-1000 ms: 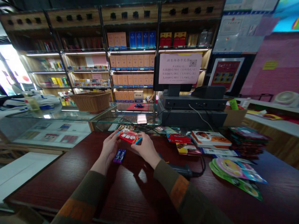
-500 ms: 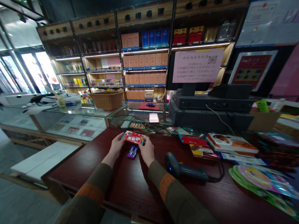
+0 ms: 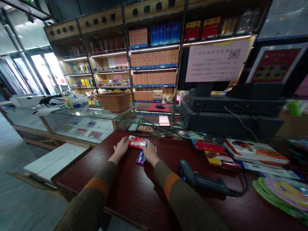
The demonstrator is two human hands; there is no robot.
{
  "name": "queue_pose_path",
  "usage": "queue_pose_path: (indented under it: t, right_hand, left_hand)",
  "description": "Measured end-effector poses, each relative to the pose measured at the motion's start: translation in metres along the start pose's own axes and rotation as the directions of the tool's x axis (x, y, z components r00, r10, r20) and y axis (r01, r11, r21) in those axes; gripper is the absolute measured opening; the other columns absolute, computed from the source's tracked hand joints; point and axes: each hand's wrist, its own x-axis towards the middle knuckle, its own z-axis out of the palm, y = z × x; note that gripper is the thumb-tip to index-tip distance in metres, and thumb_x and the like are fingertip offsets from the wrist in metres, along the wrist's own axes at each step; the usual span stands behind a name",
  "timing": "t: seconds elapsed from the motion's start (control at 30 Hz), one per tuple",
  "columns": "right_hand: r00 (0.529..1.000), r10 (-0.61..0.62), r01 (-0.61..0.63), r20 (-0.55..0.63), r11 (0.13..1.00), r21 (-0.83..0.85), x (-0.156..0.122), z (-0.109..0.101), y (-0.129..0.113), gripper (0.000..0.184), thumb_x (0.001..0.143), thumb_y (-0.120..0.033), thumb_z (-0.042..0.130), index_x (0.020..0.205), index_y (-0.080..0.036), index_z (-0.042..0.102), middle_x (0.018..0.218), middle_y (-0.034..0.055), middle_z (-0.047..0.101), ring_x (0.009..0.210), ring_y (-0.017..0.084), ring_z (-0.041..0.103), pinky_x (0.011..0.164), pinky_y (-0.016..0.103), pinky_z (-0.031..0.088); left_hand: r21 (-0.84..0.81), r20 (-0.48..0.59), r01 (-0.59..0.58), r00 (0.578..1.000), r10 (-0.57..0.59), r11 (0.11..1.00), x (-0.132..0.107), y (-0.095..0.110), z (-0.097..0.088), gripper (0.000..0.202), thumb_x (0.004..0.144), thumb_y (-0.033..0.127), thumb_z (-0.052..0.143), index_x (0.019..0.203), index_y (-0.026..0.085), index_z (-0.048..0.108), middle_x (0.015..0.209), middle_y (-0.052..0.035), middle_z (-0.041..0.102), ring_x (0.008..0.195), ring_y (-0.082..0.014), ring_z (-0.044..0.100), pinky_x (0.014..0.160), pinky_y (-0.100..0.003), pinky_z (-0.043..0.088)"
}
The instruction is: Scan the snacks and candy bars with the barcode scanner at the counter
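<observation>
Presently, red snack packet (image 3: pixel 136 142) bridges left hand (image 3: pixel 121 148) and right hand (image 3: pixel 151 153), fingers of each grasping one end; purple packets (image 3: pixel 141 158) on table (image 3: pixel 131 184), beside right hand.

Dim interior; daylight clips to white in the glass doors (image 3: pixel 39 75) at far left, LED strips (image 3: pixel 221 39) glow above, and the dark wooden counter (image 3: pixel 130 195) shows faint sheen plus a soft shadow beside the right sleeve (image 3: pixel 178 192). Print on the red packet (image 3: pixel 137 142) soft; green packages (image 3: pixel 267 191) at right edge smeared, stretched. Shelf uprights (image 3: pixel 125 32) lean, wide-angle; pale patch (image 3: pixel 164 121) pixelated.
</observation>
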Motion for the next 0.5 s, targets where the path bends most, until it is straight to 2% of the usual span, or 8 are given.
queue_pose_path:
  t: [0.07, 0.17, 0.33, 0.5]
  right_hand:
    - [1.0, 0.006, -0.006, 0.011, 1.0, -0.012, 0.004, 0.004, -0.002, 0.054, 0.094, -0.023, 0.037, 0.147, -0.016, 0.042, 0.152, 0.0124, 0.05, 0.146, 0.025, 0.038, 0.122, 0.049, 0.014]
    - [1.0, 0.009, -0.008, 0.02, 0.999, -0.036, 0.01, 0.009, -0.003, 0.054, 0.094, -0.024, 0.037, 0.148, -0.017, 0.041, 0.155, 0.0118, 0.047, 0.149, 0.024, 0.032, 0.123, 0.047, 0.01]
    - [0.999, 0.008, -0.005, 0.045, 0.997, -0.071, 0.018, 0.015, -0.005, 0.055, 0.096, -0.027, 0.037, 0.15, -0.019, 0.039, 0.158, 0.0092, 0.043, 0.152, 0.023, 0.025, 0.124, 0.046, 0.006]
    - [0.997, -0.001, 0.008, 0.074, 0.995, -0.095, 0.024, 0.016, -0.006, 0.057, 0.097, -0.028, 0.035, 0.152, -0.017, 0.037, 0.16, 0.0103, 0.039, 0.153, 0.025, 0.022, 0.124, 0.048, 0.006]
  left_hand:
    - [0.005, 0.028, 0.033, 0.999, -0.033, 0.999, 0.003, 0.0, -0.002, 0.045, 0.096, 0.031, 0.045, 0.14, 0.024, 0.051, 0.146, -0.0121, 0.057, 0.137, -0.0329, 0.051, 0.118, -0.069, 0.015]
    - [0.001, 0.054, 0.035, 0.998, -0.035, 0.999, 0.007, 0.0, -0.004, 0.048, 0.096, 0.024, 0.041, 0.143, 0.025, 0.049, 0.15, -0.01, 0.053, 0.141, -0.0305, 0.047, 0.119, -0.068, 0.009]
    - [0.032, 0.057, 0.02, 0.998, -0.021, 0.999, 0.014, -0.005, -0.007, 0.049, 0.094, 0.02, 0.039, 0.143, 0.024, 0.048, 0.151, -0.0105, 0.053, 0.143, -0.0305, 0.045, 0.119, -0.07, 0.009]
    - [0.074, 0.042, -0.012, 0.999, 0.009, 0.997, 0.018, -0.011, -0.005, 0.048, 0.094, 0.02, 0.038, 0.141, 0.022, 0.05, 0.154, -0.0114, 0.049, 0.149, -0.0315, 0.035, 0.117, -0.074, 0.008]
